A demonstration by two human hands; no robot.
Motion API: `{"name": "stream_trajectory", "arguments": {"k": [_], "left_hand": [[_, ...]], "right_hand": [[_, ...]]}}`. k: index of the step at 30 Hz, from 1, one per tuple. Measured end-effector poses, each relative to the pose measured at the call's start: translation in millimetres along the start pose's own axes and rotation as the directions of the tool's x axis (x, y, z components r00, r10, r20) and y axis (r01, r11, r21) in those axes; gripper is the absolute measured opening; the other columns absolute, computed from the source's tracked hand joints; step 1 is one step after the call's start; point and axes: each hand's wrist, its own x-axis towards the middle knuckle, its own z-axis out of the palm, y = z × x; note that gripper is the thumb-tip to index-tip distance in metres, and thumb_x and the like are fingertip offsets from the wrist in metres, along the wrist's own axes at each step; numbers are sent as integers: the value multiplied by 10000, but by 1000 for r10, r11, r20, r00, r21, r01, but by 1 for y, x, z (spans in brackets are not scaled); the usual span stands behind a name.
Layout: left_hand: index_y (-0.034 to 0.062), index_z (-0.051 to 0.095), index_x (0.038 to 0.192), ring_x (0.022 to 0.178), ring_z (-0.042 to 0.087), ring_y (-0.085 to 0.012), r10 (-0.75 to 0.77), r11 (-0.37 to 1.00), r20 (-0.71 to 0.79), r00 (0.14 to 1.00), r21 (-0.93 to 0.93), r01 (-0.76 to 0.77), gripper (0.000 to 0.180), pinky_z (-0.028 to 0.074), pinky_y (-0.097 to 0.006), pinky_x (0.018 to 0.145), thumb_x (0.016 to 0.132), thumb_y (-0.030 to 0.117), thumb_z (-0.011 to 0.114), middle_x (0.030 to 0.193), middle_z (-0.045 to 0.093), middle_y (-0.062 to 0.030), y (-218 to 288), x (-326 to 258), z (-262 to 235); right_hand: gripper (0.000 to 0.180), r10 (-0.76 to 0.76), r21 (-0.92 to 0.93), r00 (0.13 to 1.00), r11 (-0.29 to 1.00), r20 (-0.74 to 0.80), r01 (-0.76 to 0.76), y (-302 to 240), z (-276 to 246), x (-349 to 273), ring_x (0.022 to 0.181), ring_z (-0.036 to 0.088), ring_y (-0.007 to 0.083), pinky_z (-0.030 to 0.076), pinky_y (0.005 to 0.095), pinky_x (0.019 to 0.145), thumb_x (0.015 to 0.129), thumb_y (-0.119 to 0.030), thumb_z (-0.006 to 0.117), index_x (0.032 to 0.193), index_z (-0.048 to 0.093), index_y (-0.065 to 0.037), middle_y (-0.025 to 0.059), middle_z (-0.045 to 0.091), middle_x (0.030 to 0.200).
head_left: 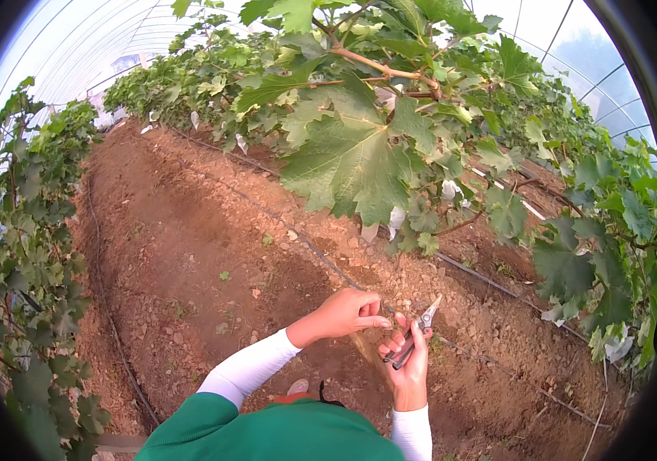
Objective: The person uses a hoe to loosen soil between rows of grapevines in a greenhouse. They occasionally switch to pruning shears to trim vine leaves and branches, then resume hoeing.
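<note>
My right hand (408,363) is wrapped round a pair of pruning shears (428,313), whose short metal blades point up and away from me. The dark handles lie along my palm and fingers. Just to the left of it, my left hand (350,313) is closed, with thumb and fingers drawn together near the tips of the right hand's fingers. What it pinches, if anything, is too small to make out. Beyond the hands hangs a large green grape leaf (359,154) from a vine with a brown woody cane (382,69).
Leafy vines line the left side (33,307) and the right side (574,261) under an arched plastic tunnel. Black drip hoses (106,292) run along the reddish soil (182,269). White bags (396,219) hang among the right-hand leaves. A pale shoe (298,386) shows below me.
</note>
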Motion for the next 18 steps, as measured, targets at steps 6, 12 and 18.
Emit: {"name": "stream_trajectory", "arguments": {"k": [6, 12, 18], "left_hand": [[59, 550, 772, 591, 552, -260, -48, 988, -134, 990, 140, 67, 317, 423, -395, 556, 839, 343, 673, 634, 548, -77, -37, -10, -7], [47, 539, 770, 681, 602, -338, -169, 948, -138, 976, 250, 199, 295, 445, -447, 599, 844, 309, 653, 689, 609, -124, -50, -35, -14], [47, 547, 748, 700, 615, -355, -274, 901, -119, 954, 316, 298, 269, 457, -462, 610, 825, 279, 662, 674, 616, -138, -42, -59, -21]], "right_hand": [[263, 76, -167, 939, 976, -335, -139, 6, -160, 6, 607, 501, 146, 452, 328, 579, 927, -331, 545, 1049, 563, -99, 16, 518, 696], [299, 62, -434, 798, 813, -599, -389, 34, -366, -51, 724, 543, 177, 494, 321, 618, 873, -289, 606, 1082, 525, -91, 58, 546, 826], [340, 33, -731, 833, 463, -552, -502, 68, -463, -93, 790, 566, 200, 515, 318, 634, 837, -260, 639, 1092, 499, -84, 87, 561, 899]]}}
